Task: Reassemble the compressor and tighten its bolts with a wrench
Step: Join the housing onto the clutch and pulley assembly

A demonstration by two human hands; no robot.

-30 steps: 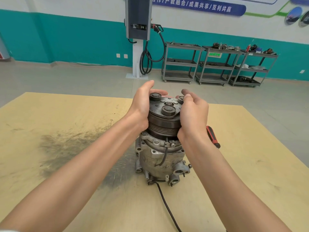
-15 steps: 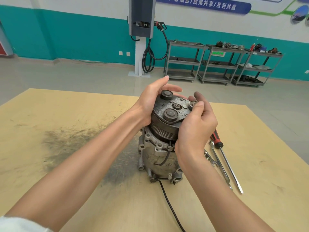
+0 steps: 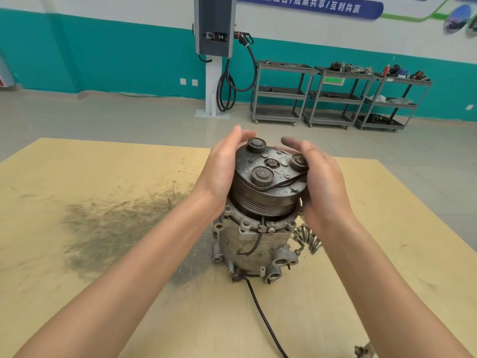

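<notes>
Compressor [image 3: 251, 244] stands upright on the table [image 3: 77, 254], its dark pulley [image 3: 268, 187] tilted between both palms. Left hand [image 3: 222, 169] and right hand [image 3: 322, 182] press its sides, fingers [image 3: 294, 143] loosely spread. It looks heavy, rigid and greasy, so hold the grooved rim. Bolts [image 3: 307, 237] lie just below the right hand.

Compressor [image 3: 254, 244] mid table [image 3: 77, 293], bolts [image 3: 307, 237] just right of it
</notes>
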